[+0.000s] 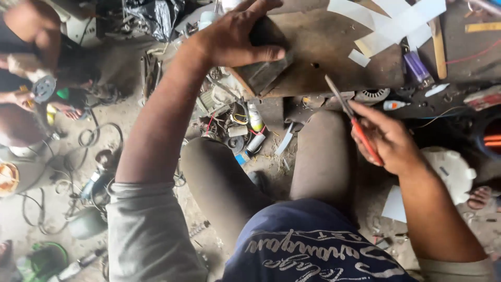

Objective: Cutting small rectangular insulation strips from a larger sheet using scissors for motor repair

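left hand: clamped on a dark block at the table edge
right hand: gripping red-handled scissors, blades near the table
paper strips: lying on the table

The left hand lies over a dark block, so the block's top and far side are hidden, and the fingers cover part of its near face. In the right hand, the red handle of a thin tool is partly buried in the fist; what kind of tool it is cannot be told. The white paper strips run off the top edge. Another person at the upper left is cut off by the left edge. The clutter of small parts below the bench is too tangled to sort out.
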